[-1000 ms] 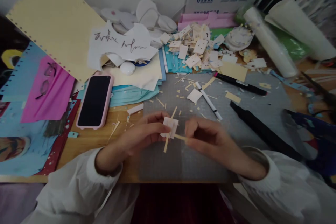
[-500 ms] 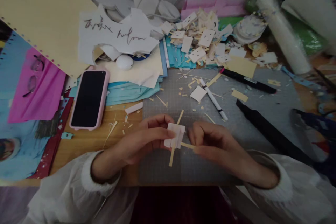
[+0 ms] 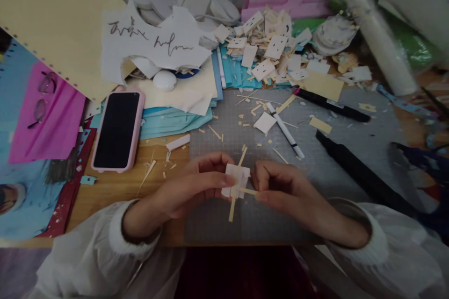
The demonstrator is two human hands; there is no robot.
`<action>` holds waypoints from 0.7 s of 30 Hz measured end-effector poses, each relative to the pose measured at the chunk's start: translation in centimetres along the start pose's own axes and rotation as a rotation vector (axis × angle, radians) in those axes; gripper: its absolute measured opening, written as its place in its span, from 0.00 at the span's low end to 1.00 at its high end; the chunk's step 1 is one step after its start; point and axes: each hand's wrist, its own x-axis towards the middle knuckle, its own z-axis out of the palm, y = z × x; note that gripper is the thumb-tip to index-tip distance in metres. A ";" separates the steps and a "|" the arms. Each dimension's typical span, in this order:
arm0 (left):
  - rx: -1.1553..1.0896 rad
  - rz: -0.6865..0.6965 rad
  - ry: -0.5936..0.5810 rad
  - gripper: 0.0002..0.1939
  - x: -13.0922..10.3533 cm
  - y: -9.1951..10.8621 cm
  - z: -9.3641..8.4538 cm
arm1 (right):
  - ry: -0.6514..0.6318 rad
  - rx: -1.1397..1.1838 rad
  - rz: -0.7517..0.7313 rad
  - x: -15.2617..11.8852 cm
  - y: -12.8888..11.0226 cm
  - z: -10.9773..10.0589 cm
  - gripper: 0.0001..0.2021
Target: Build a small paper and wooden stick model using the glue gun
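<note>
My left hand [image 3: 192, 184] pinches a small white card [image 3: 241, 176] above the cutting mat [image 3: 210, 231], thumb on its face, fingers behind. My right hand [image 3: 289, 186] grips the outer end of a short strip [image 3: 249, 191] between thumb and fingertips; the inner end meets the card's right side. State of assembly: a long strip [image 3: 232, 211] is in position, projecting beyond the card's upper and lower edges; the short strip is placed but not released. A pile of cards [image 3: 268, 51], some bearing dark marks, lies beyond the mat. Not verifiable: whether either strip is fastened, and how they run within the card. My left thumb covers part of its face; my left fingertips are hidden behind it.
</note>
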 end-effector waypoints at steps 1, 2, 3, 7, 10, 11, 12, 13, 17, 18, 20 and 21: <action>-0.004 0.005 -0.003 0.09 0.0 0.0 0.0 | 0.002 -0.010 0.003 0.0 0.0 0.0 0.14; -0.007 0.008 -0.008 0.09 0.0 0.0 0.0 | 0.005 -0.018 0.004 0.0 0.0 0.0 0.13; -0.012 0.011 -0.010 0.08 0.0 0.0 0.0 | 0.007 -0.026 0.006 0.1 -0.1 0.0 0.13; -0.020 0.000 0.004 0.07 0.0 0.1 0.1 | 0.002 -0.029 0.009 0.1 -0.2 0.0 0.12; -0.014 -0.006 0.012 0.08 0.0 0.2 0.2 | 0.009 -0.031 0.022 0.1 -0.4 0.0 0.12; -0.011 -0.006 0.013 0.08 0.0 0.2 0.2 | 0.010 -0.034 0.028 0.1 -0.4 0.1 0.12; -0.007 -0.008 0.014 0.08 0.0 0.2 0.2 | 0.009 -0.034 0.031 0.1 -0.4 0.1 0.12; -0.003 -0.009 0.015 0.08 0.0 0.2 0.2 | 0.008 -0.033 0.034 0.1 -0.4 0.1 0.12; 0.004 -0.019 0.024 0.08 0.0 0.3 0.3 | 0.013 -0.030 0.039 0.2 -0.5 0.1 0.12; 0.006 -0.019 0.025 0.08 0.1 0.3 0.3 | 0.012 -0.031 0.041 0.2 -0.5 0.1 0.12; 0.015 -0.014 0.024 0.08 0.1 0.3 0.2 | 0.011 -0.034 0.045 0.1 -0.5 0.1 0.12; 0.020 -0.011 0.023 0.08 0.1 0.3 0.2 | 0.012 -0.039 0.046 0.1 -0.5 0.1 0.12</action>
